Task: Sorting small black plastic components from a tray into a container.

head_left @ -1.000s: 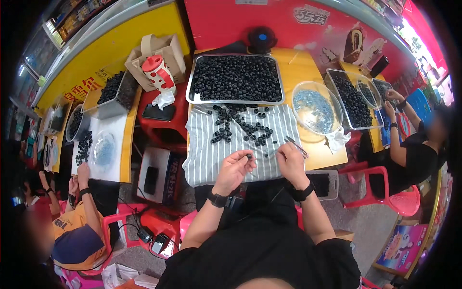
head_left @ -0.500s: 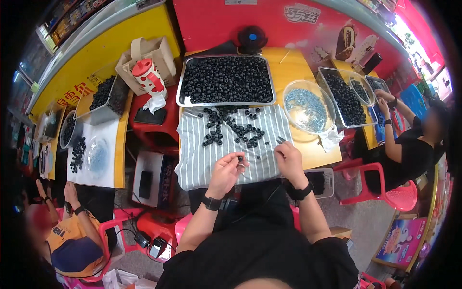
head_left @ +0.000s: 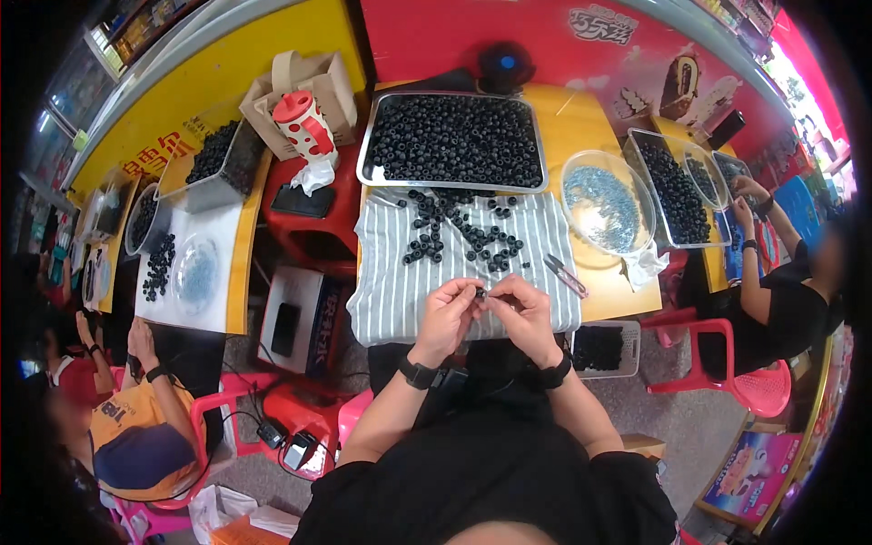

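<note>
Above the near part of a striped grey-and-white cloth (head_left: 381, 300), my two hands meet. Between thumb and fingertips, my left hand (head_left: 445, 318) pinches a small black ring-like part (head_left: 480, 292). The fingers of my right hand (head_left: 524, 313) are closed against the same part from the other side; whether they grip anything else is too small to make out. Right of my hands, a small pair of snips or tweezers (head_left: 567, 276) with pinkish handles lies on the cloth. Loose black parts (head_left: 422, 247) are scattered just beyond my fingers.
A metal tray (head_left: 361, 168) full of black parts stands behind the cloth. At the right is a round clear tub (head_left: 647, 232) of bluish small pieces, with crumpled tissue (head_left: 647, 270) beside it. Below the table edge sits a white basket (head_left: 629, 350). People work at both side tables.
My right hand has left the snips or tweezers on the cloth and moved left to meet my left hand at the black part. The whole view has shifted slightly.
</note>
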`<state>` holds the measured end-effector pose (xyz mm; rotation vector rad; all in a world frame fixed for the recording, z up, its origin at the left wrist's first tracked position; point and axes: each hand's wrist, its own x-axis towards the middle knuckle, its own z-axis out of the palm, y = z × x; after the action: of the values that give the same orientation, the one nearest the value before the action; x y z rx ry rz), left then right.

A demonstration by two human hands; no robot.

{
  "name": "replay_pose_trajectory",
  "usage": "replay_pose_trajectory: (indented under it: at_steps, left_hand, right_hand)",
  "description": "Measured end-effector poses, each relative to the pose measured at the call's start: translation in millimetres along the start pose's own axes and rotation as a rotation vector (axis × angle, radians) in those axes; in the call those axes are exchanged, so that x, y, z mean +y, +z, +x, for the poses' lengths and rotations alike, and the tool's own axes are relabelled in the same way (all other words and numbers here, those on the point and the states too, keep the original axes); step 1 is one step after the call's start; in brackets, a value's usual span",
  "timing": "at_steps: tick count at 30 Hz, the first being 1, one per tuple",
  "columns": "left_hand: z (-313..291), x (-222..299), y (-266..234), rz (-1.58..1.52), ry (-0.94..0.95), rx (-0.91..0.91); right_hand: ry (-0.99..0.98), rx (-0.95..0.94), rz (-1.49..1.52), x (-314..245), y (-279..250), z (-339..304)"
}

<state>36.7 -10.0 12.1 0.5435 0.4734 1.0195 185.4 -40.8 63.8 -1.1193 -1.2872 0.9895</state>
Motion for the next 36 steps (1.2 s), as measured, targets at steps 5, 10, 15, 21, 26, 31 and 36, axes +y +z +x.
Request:
replay_pose_trajectory:
  at_steps: [5, 10, 15, 21, 26, 31, 36]
  left_hand:
    - [-1.2, -0.3, 1.6, 0.053, 0.048, -0.046]
    - [-4.0, 3.8, 8.2, 0.005, 0.069, -0.081]
    - [-3.6, 1.3, -2.7, -0.028, -0.024, -0.065]
    - [-0.3, 0.5, -7.6, 0.039, 0.046, -0.184]
    - [-0.5, 1.9, -8.2, 0.115, -0.002, -0.191]
    - [1.1, 2.7, -7.9, -0.049, -0.048, -0.100]
    - [1.2, 5.7, -11.2, -0.088, -0.063, -0.103]
  right_hand:
    - [-0.040, 0.024, -0.072, 4.5, 1.5, 2.2]
    - [-0.048, 0.058, -0.082, 11.5, 1.8, -1.3]
    - [-0.093, 0.011, -0.141, 5.4, 0.3, -5.4]
    - [-0.100, -0.065, -0.205, -6.5, -3.1, -4.8]
    - [0.198, -0.063, 0.070, 5.3, -9.7, -6.2]
    - [0.156, 0.203, 0.006, 7.7, -38.0, -0.6]
    - [-0.076, 0.118, -0.630, 9.3, -53.2, 3.2]
